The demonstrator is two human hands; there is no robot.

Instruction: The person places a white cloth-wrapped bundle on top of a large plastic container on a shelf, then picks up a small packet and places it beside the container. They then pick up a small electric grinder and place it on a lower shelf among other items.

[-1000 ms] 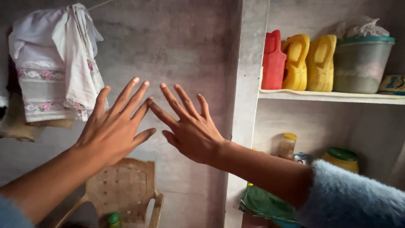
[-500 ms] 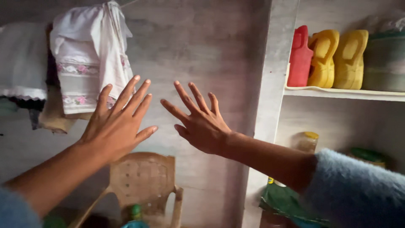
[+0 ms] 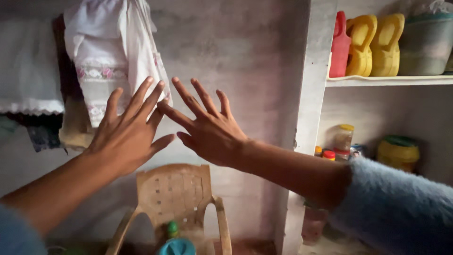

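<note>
My left hand (image 3: 126, 128) is raised in front of me with its back to the camera and fingers spread, holding nothing. My right hand (image 3: 207, 127) is held up beside it, also with fingers apart and nothing in it. The fingertips of the two hands nearly meet in the middle. Both are lifted in the air before a grey wall. A white embroidered cloth (image 3: 113, 52) hangs on the wall just behind and above my left hand. My right forearm comes out of a fuzzy blue sleeve (image 3: 401, 208).
A beige plastic chair (image 3: 177, 198) stands below the hands, with a green-capped bottle (image 3: 173, 229) and a blue lid (image 3: 177, 247) near it. To the right, a wall shelf (image 3: 391, 81) holds red and yellow jugs (image 3: 363, 45) and a tub; jars (image 3: 343, 137) stand below.
The view has shifted left and slightly down, so the shelf sits further right. Both hands stay raised and spread, now closer together with fingertips almost touching.
</note>
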